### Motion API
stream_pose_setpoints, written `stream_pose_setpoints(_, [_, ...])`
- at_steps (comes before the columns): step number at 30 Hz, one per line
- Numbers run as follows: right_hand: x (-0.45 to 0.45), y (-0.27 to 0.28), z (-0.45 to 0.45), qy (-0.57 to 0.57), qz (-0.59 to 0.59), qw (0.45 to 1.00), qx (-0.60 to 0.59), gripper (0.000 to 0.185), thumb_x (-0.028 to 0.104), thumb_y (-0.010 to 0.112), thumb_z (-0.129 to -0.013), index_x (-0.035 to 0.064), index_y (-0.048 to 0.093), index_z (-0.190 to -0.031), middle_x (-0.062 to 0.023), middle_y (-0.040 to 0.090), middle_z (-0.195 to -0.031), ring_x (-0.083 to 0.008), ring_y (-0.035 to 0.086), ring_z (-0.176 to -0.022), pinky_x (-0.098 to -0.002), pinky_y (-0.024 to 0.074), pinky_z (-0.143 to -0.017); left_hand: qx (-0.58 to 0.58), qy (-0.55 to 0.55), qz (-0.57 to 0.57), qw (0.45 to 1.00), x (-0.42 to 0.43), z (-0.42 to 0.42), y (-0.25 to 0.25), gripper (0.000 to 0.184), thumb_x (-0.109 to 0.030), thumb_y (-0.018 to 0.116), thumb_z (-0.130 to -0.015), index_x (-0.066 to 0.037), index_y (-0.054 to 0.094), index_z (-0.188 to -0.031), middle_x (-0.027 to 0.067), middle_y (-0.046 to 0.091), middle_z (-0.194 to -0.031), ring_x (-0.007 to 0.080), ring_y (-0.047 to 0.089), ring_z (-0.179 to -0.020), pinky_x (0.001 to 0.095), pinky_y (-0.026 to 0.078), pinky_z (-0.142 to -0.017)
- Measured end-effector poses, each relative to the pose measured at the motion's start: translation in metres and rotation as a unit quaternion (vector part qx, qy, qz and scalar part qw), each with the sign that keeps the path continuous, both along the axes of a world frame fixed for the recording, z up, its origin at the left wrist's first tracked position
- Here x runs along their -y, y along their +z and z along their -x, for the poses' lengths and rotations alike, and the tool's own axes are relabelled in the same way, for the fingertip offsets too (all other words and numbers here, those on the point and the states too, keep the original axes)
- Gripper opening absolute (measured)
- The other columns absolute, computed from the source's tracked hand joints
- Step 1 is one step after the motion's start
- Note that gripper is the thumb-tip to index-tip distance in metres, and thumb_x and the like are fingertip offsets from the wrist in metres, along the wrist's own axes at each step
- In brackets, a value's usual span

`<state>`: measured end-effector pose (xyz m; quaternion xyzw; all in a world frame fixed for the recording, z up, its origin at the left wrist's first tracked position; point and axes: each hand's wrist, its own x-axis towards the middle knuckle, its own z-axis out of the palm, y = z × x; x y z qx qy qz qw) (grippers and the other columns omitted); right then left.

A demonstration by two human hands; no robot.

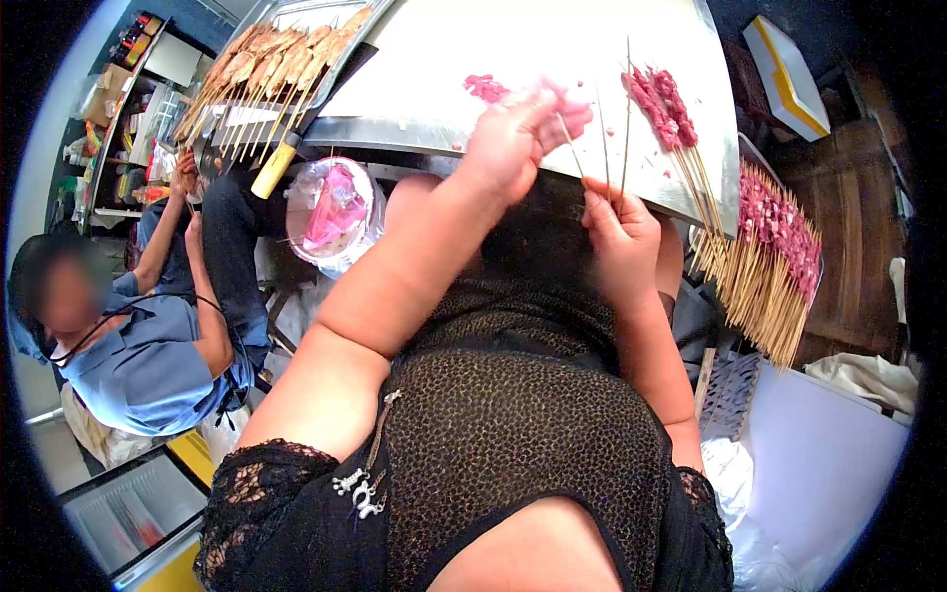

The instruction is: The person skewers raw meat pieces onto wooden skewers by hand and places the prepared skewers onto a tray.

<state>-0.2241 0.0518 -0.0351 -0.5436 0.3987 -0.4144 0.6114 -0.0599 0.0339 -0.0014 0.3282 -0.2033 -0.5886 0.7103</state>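
My left hand (pixel 518 133) is over the front part of the white tabletop (pixel 424 69). Its fingertips are smeared by motion, pinkish, beside the tip of a thin bamboo skewer. Whether meat is between them I cannot make out. My right hand (pixel 621 232) is closed around the lower ends of a few bamboo skewers (pixel 626 118), which point up over the table edge. A small heap of raw red meat (pixel 484 88) lies just beyond my left hand. To the right, finished raw meat skewers (pixel 669 104) rest on the tabletop, with scraps of meat scattered nearby.
A big stack of raw skewers (pixel 779 237) sits at the table's right end. At left are a tray of browned skewers (pixel 286 59), a yellow-handled knife (pixel 276 168) and a lined bucket (pixel 330 217). A person in a blue shirt (pixel 158 355) sits beside me.
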Motion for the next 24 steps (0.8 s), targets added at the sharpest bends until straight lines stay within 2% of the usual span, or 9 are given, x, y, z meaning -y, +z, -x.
stream_pose_setpoints(3, [0.003,0.006,0.001,-0.013,-0.001,1.0,0.014,0.02,0.009,0.058,-0.087,-0.0008,0.062,-0.104,0.0034,0.055,-0.072,-0.0026,0.046,-0.061,-0.0162,0.037,-0.055,0.019,-0.047,0.007,0.999,-0.007,0.005,-0.004,0.025,-0.014,0.047,-0.092,0.003,0.051,-0.108,0.0197,0.059,-0.108,0.0282,0.06,-0.097,0.038,0.046,-0.091])
stream_pose_setpoints(6, [0.008,0.004,0.007,-0.033,-0.007,0.999,0.027,0.019,0.008,0.058,-0.087,0.0002,0.062,-0.104,0.0042,0.054,-0.07,-0.0012,0.042,-0.057,-0.0139,0.0314,-0.05,0.373,-0.135,-0.023,0.918,0.0,-0.032,-0.001,0.025,-0.018,0.054,-0.089,0.0,0.061,-0.105,0.0085,0.065,-0.094,0.0136,0.06,-0.087,0.0271,0.045,-0.084])
stream_pose_setpoints(8, [0.009,0.006,0.012,-0.038,-0.023,0.998,0.038,0.019,0.008,0.058,-0.087,0.0002,0.062,-0.104,0.0041,0.054,-0.07,-0.0011,0.042,-0.057,-0.0139,0.0309,-0.05,0.494,-0.029,-0.005,0.869,0.013,-0.065,-0.001,0.019,-0.013,0.06,-0.084,-0.002,0.066,-0.098,0.0044,0.066,-0.087,0.0097,0.059,-0.079,0.0253,0.047,-0.075])
stream_pose_setpoints(9, [0.009,0.007,0.015,-0.043,-0.039,0.997,0.05,0.019,0.008,0.058,-0.087,0.0002,0.062,-0.104,0.0041,0.054,-0.069,-0.0011,0.042,-0.056,-0.0138,0.0305,-0.05,0.63,0.006,-0.061,0.774,0.015,-0.084,0.002,0.019,-0.011,0.063,-0.079,-0.003,0.066,-0.096,0.006,0.065,-0.083,0.0141,0.061,-0.077,0.0271,0.048,-0.072])
stream_pose_setpoints(11, [0.01,0.004,0.016,-0.043,-0.034,0.998,0.044,0.019,0.008,0.058,-0.087,0.0001,0.062,-0.104,0.0038,0.054,-0.069,-0.0012,0.041,-0.056,-0.0143,0.0305,-0.049,0.813,-0.055,0.004,0.579,0.018,-0.102,0.014,0.018,-0.011,0.063,-0.075,-0.006,0.067,-0.093,0.0104,0.063,-0.082,0.0214,0.062,-0.077,0.0306,0.048,-0.071])
stream_pose_setpoints(17, [0.007,-0.005,0.011,-0.02,-0.011,0.999,0.05,0.019,0.009,0.058,-0.087,0.0002,0.062,-0.104,0.0041,0.054,-0.07,-0.0007,0.041,-0.054,-0.0147,0.0302,-0.048,0.912,-0.028,0.026,0.409,0.032,-0.105,0.013,0.017,-0.015,0.061,-0.075,-0.009,0.068,-0.089,0.0123,0.061,-0.081,0.0286,0.059,-0.078,0.0342,0.048,-0.071])
stream_pose_setpoints(21, [0.005,-0.002,0.013,-0.014,-0.028,0.999,0.025,0.019,0.01,0.058,-0.087,0.0007,0.063,-0.103,0.0041,0.054,-0.07,-0.0011,0.042,-0.056,-0.015,0.0315,-0.049,0.871,-0.038,-0.001,0.491,0.037,-0.114,0.018,0.017,-0.017,0.06,-0.079,-0.008,0.068,-0.09,0.0096,0.064,-0.083,0.0238,0.061,-0.079,0.0322,0.048,-0.07])
stream_pose_setpoints(23, [0.005,-0.006,0.015,-0.014,-0.025,0.999,0.02,0.019,0.01,0.058,-0.087,0.001,0.063,-0.103,0.0042,0.053,-0.069,-0.0011,0.041,-0.056,-0.0151,0.0316,-0.049,0.657,-0.006,-0.105,0.747,0.045,-0.131,0.007,0.018,-0.019,0.059,-0.083,-0.006,0.067,-0.092,0.0073,0.066,-0.088,0.0181,0.063,-0.079,0.0297,0.048,-0.069])
stream_pose_setpoints(24, [0.006,-0.01,0.015,-0.012,-0.016,0.999,0.026,0.019,0.009,0.058,-0.087,0.0013,0.063,-0.103,0.0044,0.053,-0.069,-0.0009,0.041,-0.055,-0.0153,0.0314,-0.049,0.569,0.021,-0.086,0.817,0.039,-0.127,0.014,0.022,-0.019,0.059,-0.085,-0.001,0.065,-0.096,0.0084,0.066,-0.092,0.0162,0.064,-0.081,0.0269,0.05,-0.068])
